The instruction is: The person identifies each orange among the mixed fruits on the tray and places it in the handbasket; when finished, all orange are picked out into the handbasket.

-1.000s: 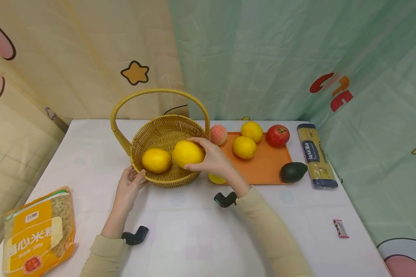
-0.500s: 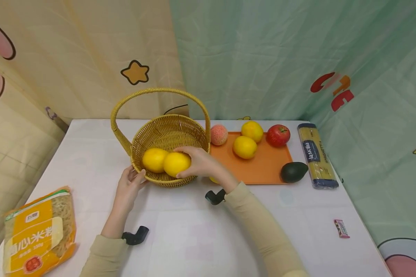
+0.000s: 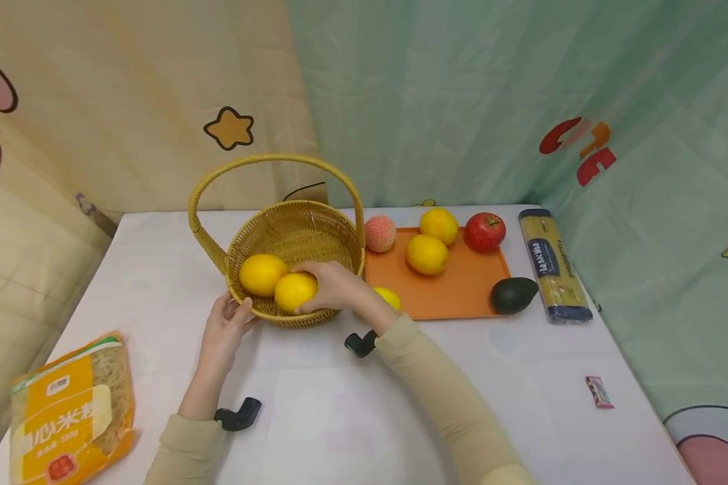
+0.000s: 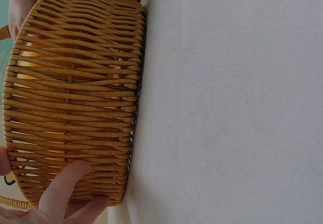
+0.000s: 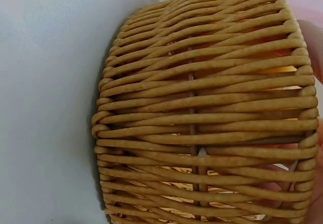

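A woven wicker basket [image 3: 321,236] with a tall arched handle stands on the table. One lemon [image 3: 263,273] lies inside, at its front left. Beside it, low in the basket, is a second lemon [image 3: 294,292], which my right hand [image 3: 338,288] holds between thumb and fingers; the two lemons appear to touch. My left hand [image 3: 223,333] grips the basket's front-left rim, thumb over the edge. In the left wrist view its fingers [image 4: 68,181] press the outer wall. The right wrist view shows mostly the weave [image 5: 212,108], with the right hand largely hidden behind it.
Right of the basket, an orange tray [image 3: 461,289] holds lemons [image 3: 427,254], a peach [image 3: 379,234], a red apple [image 3: 484,232] and a dark green avocado [image 3: 513,296]. A spaghetti pack [image 3: 555,266], a small wrapped sweet [image 3: 599,392] and a noodle bag [image 3: 73,411] lie around.
My right hand has moved left and slightly down inside the basket with its lemon, bringing it against the other one, which has shifted a little left. The left hand stays on the rim.
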The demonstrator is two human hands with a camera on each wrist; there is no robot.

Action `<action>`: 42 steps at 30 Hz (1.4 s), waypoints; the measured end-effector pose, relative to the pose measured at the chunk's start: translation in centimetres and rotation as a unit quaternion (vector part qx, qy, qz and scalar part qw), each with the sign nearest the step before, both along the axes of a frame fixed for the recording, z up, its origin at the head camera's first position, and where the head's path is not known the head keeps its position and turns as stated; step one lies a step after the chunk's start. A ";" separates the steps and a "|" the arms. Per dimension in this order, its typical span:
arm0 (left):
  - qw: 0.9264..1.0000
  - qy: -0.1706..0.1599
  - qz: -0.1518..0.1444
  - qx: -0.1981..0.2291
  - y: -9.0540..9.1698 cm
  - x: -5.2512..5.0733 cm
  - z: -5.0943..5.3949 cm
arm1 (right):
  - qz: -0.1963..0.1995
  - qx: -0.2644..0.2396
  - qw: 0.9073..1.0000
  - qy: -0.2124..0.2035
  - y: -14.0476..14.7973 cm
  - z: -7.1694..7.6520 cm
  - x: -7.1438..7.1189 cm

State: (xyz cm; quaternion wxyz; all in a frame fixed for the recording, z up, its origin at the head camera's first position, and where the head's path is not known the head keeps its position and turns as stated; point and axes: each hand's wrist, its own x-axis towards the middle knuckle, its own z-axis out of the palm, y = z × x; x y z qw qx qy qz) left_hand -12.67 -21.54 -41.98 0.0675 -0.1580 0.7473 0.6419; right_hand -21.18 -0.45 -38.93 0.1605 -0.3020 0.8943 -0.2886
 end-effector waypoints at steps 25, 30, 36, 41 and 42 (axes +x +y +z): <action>1.000 0.000 -0.001 0.015 -0.1 0.0 0.1 | -0.040 0.022 0.998 -0.039 -2.4 0.0 0.3; 1.000 0.002 -0.001 0.016 -0.1 0.0 0.0 | -0.044 0.013 0.998 -0.051 -1.8 0.4 0.4; 1.000 0.003 0.001 0.007 0.0 0.1 0.1 | -0.057 -0.013 0.997 -0.042 -0.7 1.1 0.4; 1.000 0.001 0.000 -0.006 0.1 0.0 0.2 | -0.068 -0.070 0.995 -0.018 1.0 1.9 0.5; 1.000 0.001 0.000 -0.005 0.1 0.0 0.2 | -0.072 -0.086 0.994 -0.017 1.4 2.1 0.5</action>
